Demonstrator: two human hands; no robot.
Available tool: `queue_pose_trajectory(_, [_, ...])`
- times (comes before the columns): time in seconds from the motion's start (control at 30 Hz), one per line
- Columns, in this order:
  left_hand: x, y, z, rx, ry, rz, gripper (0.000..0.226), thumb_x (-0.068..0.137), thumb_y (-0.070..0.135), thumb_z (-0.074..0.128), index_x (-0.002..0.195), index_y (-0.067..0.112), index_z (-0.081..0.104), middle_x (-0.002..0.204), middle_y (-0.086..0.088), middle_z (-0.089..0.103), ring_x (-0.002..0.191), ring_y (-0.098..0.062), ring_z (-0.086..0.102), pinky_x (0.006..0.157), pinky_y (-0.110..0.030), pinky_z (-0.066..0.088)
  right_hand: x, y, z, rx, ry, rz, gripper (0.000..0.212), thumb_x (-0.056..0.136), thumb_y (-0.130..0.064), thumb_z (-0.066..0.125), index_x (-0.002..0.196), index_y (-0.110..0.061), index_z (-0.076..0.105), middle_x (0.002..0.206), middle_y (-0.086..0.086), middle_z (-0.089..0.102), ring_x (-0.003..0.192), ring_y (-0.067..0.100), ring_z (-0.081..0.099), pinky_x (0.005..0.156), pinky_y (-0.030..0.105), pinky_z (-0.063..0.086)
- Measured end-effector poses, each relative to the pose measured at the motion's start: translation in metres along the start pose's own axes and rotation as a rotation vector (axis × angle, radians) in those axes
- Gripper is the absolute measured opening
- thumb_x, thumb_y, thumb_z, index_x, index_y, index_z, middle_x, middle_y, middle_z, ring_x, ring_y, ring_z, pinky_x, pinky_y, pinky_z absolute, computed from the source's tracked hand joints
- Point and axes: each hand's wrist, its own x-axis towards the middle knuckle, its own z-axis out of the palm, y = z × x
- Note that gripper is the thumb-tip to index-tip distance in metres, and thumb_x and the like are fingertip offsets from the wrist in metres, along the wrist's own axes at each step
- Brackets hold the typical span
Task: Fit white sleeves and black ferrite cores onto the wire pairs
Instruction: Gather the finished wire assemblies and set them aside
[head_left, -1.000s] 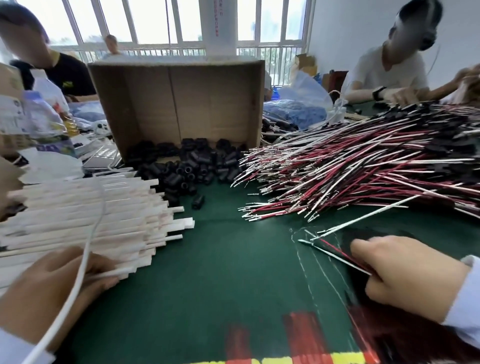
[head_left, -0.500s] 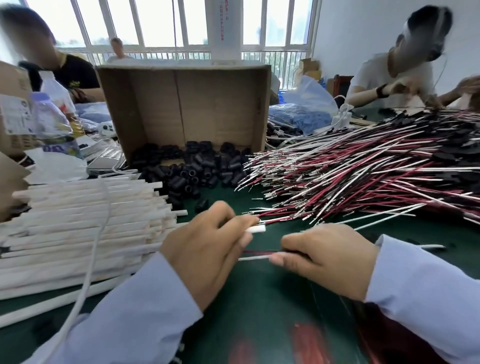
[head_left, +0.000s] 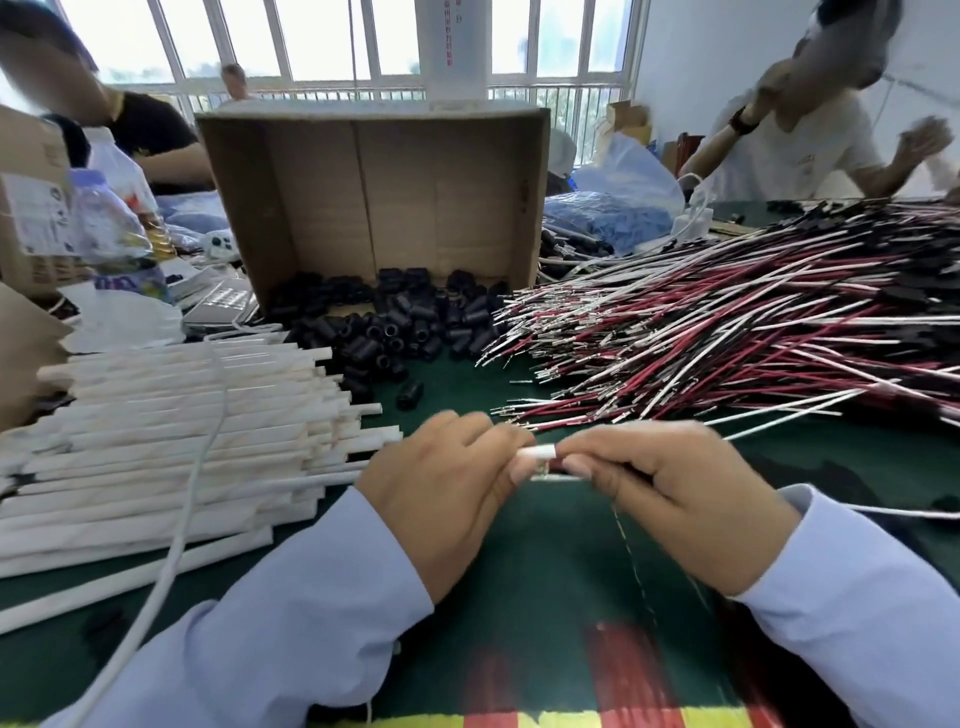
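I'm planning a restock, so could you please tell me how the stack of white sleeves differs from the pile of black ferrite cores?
The white sleeves are long, thin tubes; the black ferrite cores are short, stubby cylinders. The sleeves lie roughly parallel in a layered stack; the cores sit jumbled, spilling from the cardboard box. Both rest on the green table cover.

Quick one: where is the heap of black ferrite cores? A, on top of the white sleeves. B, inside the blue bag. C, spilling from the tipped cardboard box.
C: the black ferrite cores lie heaped at the open mouth of the cardboard box and spread onto the green mat in front of it.
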Motion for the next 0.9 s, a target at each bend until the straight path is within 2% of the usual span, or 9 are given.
queue_pose_trajectory(0.1, [-0.002,0.0,-0.008,-0.075,0.11,0.024,0.051,0.098,0.042,0.018,0.122,0.023,0.058,0.093,0.005,0.052,0.082,-0.017,0.051,0.072,-0.033,0.046,-0.003,0.005,-0.007,0.177,0.197,0.045,0.024,0.088,-0.036,0.055,0.102,-0.03,0.073,0.081,-0.017,0.07,0.077,0.002,0.064,0.067,0.021,0.05])
queue_pose_trajectory(0.17, [-0.005,0.002,-0.009,-0.097,0.15,0.024,0.045,0.098,0.041,0.02,0.117,0.022,0.056,0.093,0.009,0.051,0.073,-0.015,0.053,0.063,-0.035,0.048,-0.005,0.006,-0.008,0.323,0.275,0.023,0.02,0.086,-0.032,0.059,0.102,-0.03,0.072,0.076,-0.019,0.067,0.071,0.003,0.063,0.063,0.015,0.047])
queue_pose_trajectory(0.23, [-0.008,0.003,-0.01,-0.119,0.189,-0.029,0.036,0.098,0.045,0.018,0.115,0.031,0.046,0.087,0.019,0.048,0.063,-0.009,0.048,0.057,-0.032,0.046,-0.006,0.005,-0.005,0.362,0.299,-0.009,0.018,0.087,-0.033,0.064,0.102,-0.033,0.074,0.065,-0.015,0.059,0.06,0.005,0.055,0.057,0.011,0.04])
queue_pose_trajectory(0.3, [-0.011,0.003,-0.011,-0.126,0.221,-0.053,0.029,0.098,0.046,0.018,0.114,0.036,0.04,0.073,0.023,0.042,0.059,-0.01,0.045,0.055,-0.029,0.045,-0.006,0.003,-0.004,0.356,0.314,-0.012,0.022,0.086,-0.039,0.061,0.107,-0.038,0.07,0.06,-0.006,0.05,0.055,0.008,0.047,0.053,0.015,0.036])
queue_pose_trajectory(0.37, [-0.011,0.004,-0.013,-0.115,0.23,-0.008,0.027,0.098,0.043,0.023,0.113,0.034,0.045,0.067,0.019,0.04,0.057,-0.009,0.046,0.051,-0.029,0.044,-0.005,0.001,-0.004,0.377,0.359,-0.023,0.022,0.086,-0.038,0.059,0.105,-0.037,0.07,0.057,-0.002,0.047,0.053,0.01,0.045,0.051,0.016,0.033])
queue_pose_trajectory(0.53, [-0.007,0.006,-0.016,-0.104,0.237,0.06,0.03,0.099,0.045,0.022,0.107,0.032,0.048,0.072,0.016,0.052,0.064,-0.01,0.051,0.048,-0.024,0.039,-0.005,-0.005,-0.003,0.319,0.388,-0.091,0.017,0.088,-0.029,0.063,0.099,-0.022,0.075,0.06,0.005,0.053,0.053,0.016,0.049,0.049,0.02,0.035])
queue_pose_trajectory(0.63, [-0.007,0.006,-0.014,-0.17,0.251,0.073,0.037,0.098,0.042,0.027,0.104,0.026,0.06,0.072,0.017,0.053,0.064,-0.01,0.051,0.05,-0.027,0.044,-0.005,-0.008,-0.004,0.225,0.396,-0.141,0.014,0.086,-0.02,0.064,0.096,-0.022,0.072,0.064,0.005,0.058,0.056,0.016,0.054,0.05,0.022,0.04])
queue_pose_trajectory(0.73, [-0.008,0.007,-0.013,-0.222,0.268,0.069,0.038,0.098,0.04,0.029,0.103,0.024,0.063,0.068,0.02,0.043,0.061,-0.004,0.042,0.052,-0.029,0.044,-0.007,-0.008,-0.007,0.17,0.411,-0.19,0.014,0.085,-0.018,0.063,0.096,-0.022,0.071,0.065,0.008,0.058,0.055,0.018,0.055,0.05,0.024,0.042])
queue_pose_trajectory(0.9, [-0.009,0.007,-0.012,-0.328,0.251,0.055,0.034,0.099,0.039,0.03,0.101,0.025,0.06,0.074,0.011,0.057,0.064,-0.007,0.05,0.057,-0.034,0.047,-0.01,-0.009,-0.009,0.119,0.45,-0.253,0.01,0.088,-0.017,0.065,0.096,-0.017,0.071,0.07,0.01,0.064,0.057,0.023,0.061,0.05,0.03,0.047])
